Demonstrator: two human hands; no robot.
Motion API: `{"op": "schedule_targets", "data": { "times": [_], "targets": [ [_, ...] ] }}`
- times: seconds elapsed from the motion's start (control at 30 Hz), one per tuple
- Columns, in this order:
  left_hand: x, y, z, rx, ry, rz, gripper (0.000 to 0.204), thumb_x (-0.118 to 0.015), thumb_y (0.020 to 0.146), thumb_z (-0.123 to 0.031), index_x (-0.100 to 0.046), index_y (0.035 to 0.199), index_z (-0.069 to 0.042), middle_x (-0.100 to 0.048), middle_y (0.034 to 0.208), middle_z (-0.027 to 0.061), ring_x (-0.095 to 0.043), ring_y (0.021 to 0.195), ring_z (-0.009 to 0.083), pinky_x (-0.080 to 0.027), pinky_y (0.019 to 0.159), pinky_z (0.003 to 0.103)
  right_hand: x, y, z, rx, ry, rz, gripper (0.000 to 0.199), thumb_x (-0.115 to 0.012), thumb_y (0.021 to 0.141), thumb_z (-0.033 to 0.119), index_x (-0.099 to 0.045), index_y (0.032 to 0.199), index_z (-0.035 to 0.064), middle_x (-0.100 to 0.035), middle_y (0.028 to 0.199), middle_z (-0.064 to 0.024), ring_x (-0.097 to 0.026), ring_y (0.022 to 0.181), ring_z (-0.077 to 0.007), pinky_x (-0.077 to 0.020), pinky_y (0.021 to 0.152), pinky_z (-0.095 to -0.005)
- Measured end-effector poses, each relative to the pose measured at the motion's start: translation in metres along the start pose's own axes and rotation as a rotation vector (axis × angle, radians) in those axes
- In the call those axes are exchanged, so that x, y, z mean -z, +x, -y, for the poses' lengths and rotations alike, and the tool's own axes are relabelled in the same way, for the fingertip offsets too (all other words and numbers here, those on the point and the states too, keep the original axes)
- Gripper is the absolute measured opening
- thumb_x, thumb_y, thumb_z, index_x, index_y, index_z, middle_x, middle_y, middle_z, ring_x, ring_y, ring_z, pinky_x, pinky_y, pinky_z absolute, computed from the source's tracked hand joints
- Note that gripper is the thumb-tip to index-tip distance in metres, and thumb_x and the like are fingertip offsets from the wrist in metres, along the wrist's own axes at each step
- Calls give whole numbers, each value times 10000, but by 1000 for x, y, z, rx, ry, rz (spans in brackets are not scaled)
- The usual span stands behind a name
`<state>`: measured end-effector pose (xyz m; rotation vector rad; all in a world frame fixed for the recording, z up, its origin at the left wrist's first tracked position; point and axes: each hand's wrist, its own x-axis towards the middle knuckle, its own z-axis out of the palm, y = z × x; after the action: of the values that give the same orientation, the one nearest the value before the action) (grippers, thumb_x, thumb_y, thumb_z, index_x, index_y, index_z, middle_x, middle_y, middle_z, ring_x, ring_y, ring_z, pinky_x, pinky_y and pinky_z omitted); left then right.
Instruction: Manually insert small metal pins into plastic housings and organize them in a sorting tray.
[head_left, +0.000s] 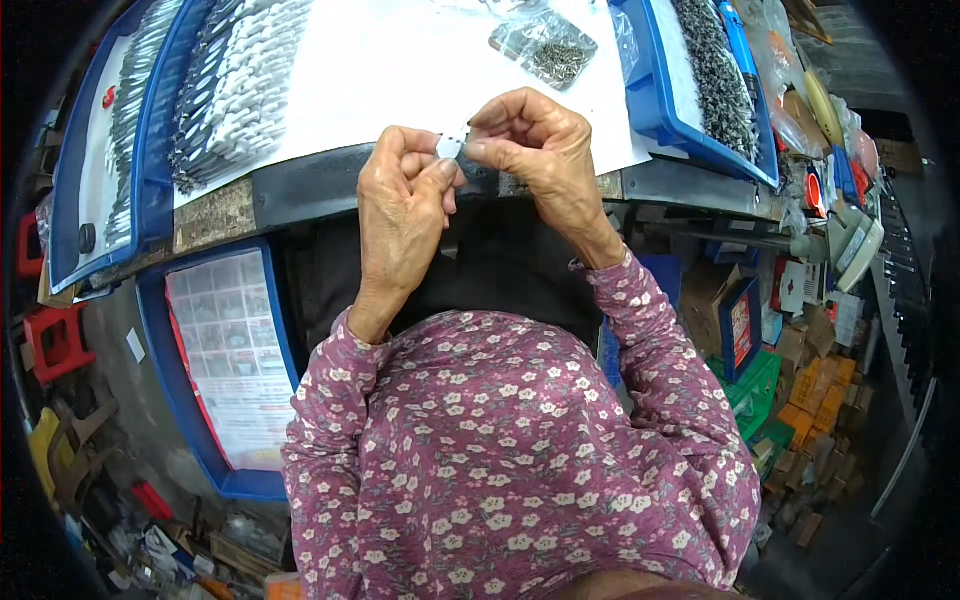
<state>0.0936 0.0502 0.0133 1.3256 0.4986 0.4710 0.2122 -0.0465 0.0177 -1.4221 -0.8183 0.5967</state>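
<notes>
A small white plastic piece [450,147] is pinched between the thumb and fingers of my left hand [402,200], just over the front edge of the table. My right hand [545,150] comes to its right side, thumb and index finger closing at the piece's edge. Whatever sits between those right fingertips is too small or hidden to make out. Beyond my hands, a clear bag of small metal screws [560,62] lies on the white sheet [390,75]. Rows of similar white plastic parts [255,75] are stacked to the left of the sheet.
A blue tray [148,195] with long thin grey parts stands at the far left. Another blue tray [652,115] holds a heap of small dark parts at the right. Below the table at left is a blue bin [215,478] with a printed sheet. Cartons [820,395] are piled at lower right.
</notes>
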Motion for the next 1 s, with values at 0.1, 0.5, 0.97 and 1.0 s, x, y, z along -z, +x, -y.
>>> {"op": "schedule_targets", "data": {
  "times": [0.1, 0.5, 0.97, 1.0],
  "targets": [
    [-1, 1, 1, -29, 44, -29, 81, -490, 810, 25, -462, 885, 13, -553, 655, 34, -474, 511, 42, -381, 443, 171, -4, 0, -3, 47, -11, -18, 167, -670, 732, 67, -603, 869, 0, -630, 760, -63, -612, 677, -98, -516, 619, -198],
    [-8, 1, 9, -391, 460, -129, 95, -496, 777, 49, -441, 849, 19, -563, 676, 151, -590, 574, 204, -447, 487, 307, -8, -4, -7, 38, -37, -114, 218, -672, 722, 70, -575, 898, -17, -624, 738, -71, -596, 642, -82, -496, 566, -181],
    [-11, 2, 3, -71, 77, 54, 53, -478, 822, 35, -449, 845, -2, -568, 689, 58, -522, 563, 71, -423, 485, 184, 3, -9, 2, -14, -85, -14, 300, -603, 782, 25, -499, 1060, -19, -549, 796, -21, -535, 696, -48, -449, 610, -163],
    [-9, 2, 2, 7, -30, 99, 46, -479, 829, 17, -446, 849, -7, -565, 687, 59, -496, 548, 59, -394, 460, 169, 4, -8, 3, -25, -93, -7, 307, -610, 778, 27, -503, 1062, -18, -549, 798, -18, -536, 690, -49, -450, 600, -164]
  ]
}}
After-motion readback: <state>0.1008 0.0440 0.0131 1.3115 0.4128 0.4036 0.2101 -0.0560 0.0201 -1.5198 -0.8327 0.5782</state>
